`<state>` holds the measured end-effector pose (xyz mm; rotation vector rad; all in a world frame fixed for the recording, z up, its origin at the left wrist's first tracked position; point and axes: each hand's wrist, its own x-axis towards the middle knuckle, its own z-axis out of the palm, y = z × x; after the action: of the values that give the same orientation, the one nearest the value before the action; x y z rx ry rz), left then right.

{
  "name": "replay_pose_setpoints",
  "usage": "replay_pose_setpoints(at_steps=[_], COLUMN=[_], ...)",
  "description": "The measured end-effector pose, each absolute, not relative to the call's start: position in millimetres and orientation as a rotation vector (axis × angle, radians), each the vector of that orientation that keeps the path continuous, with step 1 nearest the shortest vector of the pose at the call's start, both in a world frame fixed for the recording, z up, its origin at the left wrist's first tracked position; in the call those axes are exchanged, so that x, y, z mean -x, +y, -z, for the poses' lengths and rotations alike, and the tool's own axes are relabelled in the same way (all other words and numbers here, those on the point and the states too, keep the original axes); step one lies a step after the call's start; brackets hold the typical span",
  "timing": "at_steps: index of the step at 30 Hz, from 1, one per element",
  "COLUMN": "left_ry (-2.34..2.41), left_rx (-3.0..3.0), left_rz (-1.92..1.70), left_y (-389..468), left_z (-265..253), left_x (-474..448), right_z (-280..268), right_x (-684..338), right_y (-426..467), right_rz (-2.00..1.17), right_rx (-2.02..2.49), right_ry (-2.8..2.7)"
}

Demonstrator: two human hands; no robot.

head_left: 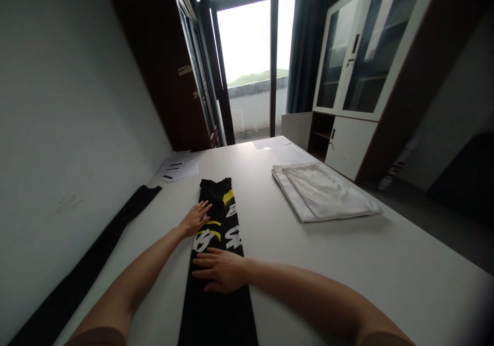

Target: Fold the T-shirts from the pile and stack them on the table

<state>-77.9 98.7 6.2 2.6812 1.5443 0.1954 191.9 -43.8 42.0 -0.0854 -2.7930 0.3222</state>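
A black garment (219,315) with white lettering and yellow marks lies in a long narrow strip on the table, its far end slightly bunched. It looks folded lengthwise; I cannot tell its exact kind. My left hand (196,218) rests on its left edge near the far end, fingers spread. Nearer to me, my right hand (223,271) lies flat across the plain black part just below the lettering, fingers apart. Neither hand grips the cloth. The garment's near end runs out of the bottom of the view.
Folded white cloth (328,194) lies on the white table (309,274) at the right. Another long black cloth (104,248) runs along the left wall. Printed papers (179,167) lie at the far left corner. A white cabinet (351,145) stands beyond the table's right edge.
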Motion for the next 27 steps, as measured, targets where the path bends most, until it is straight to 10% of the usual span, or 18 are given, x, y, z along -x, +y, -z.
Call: replay_pose_setpoints(at_steps=[27], left_ry=[1.896], left_rx=[-2.398], left_rz=[-0.189], left_y=[153], left_z=[17], left_x=[94], right_z=[-36], right_x=[-158], right_y=[-61], right_rz=[-0.136], right_rx=[-0.152], right_ry=[-2.801])
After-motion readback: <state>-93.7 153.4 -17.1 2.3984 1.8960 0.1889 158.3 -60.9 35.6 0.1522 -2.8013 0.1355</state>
